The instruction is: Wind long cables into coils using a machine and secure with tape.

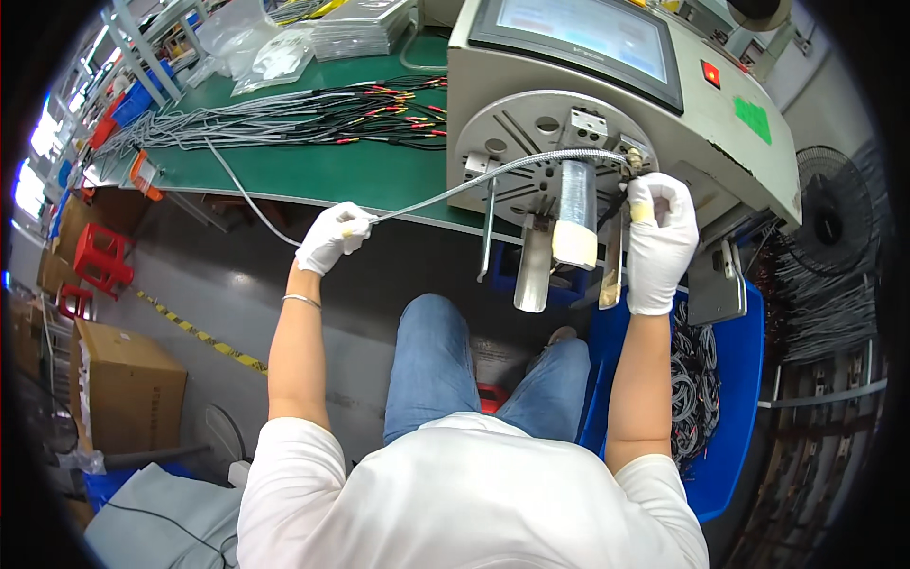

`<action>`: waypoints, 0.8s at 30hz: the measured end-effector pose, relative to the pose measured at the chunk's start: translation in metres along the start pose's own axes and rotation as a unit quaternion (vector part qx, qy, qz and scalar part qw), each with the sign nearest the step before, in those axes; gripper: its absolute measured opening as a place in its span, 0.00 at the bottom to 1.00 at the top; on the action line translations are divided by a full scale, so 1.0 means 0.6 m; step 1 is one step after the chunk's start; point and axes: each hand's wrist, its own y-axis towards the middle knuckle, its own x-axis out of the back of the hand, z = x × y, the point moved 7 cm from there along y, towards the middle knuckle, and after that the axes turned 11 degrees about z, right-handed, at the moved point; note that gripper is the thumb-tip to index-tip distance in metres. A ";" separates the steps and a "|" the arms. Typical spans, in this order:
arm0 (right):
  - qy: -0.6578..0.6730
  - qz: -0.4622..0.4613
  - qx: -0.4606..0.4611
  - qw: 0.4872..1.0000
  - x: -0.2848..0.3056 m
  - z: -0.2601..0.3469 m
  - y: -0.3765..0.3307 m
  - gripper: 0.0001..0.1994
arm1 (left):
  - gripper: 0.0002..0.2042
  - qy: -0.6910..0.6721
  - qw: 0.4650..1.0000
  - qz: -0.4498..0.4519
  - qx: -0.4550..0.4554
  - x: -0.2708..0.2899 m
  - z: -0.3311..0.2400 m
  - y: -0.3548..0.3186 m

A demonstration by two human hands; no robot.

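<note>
While it arcs across the front of the machine, the grey braided cable is held at two places: the left hand, in a white glove, has its fingers clenched around the cable out over the edge of the green surface, and the right hand, also gloved, grasps the cable's far end against the round grey metal disc on the machine's face. From the left hand the cable's tail runs back up onto the surface. Just below the disc hangs a roll of clear tape on a pale core, flanked by flat metal guide plates.

Behind the disc stands the beige machine housing with a sloped touch screen. On the surface to its left lies a bundle of grey cables with red and yellow ends, with clear plastic bags beyond.

Under the right forearm sits a blue plastic bin that holds coiled grey and black cables. A brown cardboard box rests on the floor at the left, near red plastic stools.
</note>
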 end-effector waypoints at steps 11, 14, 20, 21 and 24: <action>0.058 -0.059 -0.128 0.988 0.085 -0.032 -0.067 0.10 | 0.08 0.013 0.998 0.031 -0.053 -0.019 -0.031 0.008; 0.048 -0.078 -0.144 0.985 0.124 -0.054 -0.088 0.10 | 0.08 0.043 0.996 0.049 -0.058 -0.035 -0.076 0.008; 0.070 -0.128 -0.180 0.973 0.188 -0.083 -0.126 0.11 | 0.08 0.052 0.996 0.060 -0.036 -0.043 -0.075 -0.010; 0.073 -0.131 -0.180 0.972 0.196 -0.088 -0.130 0.12 | 0.08 0.052 0.996 0.061 -0.035 -0.047 -0.072 -0.013; 0.080 -0.138 -0.180 0.971 0.206 -0.098 -0.140 0.12 | 0.08 0.059 0.997 0.042 -0.031 -0.051 -0.070 -0.020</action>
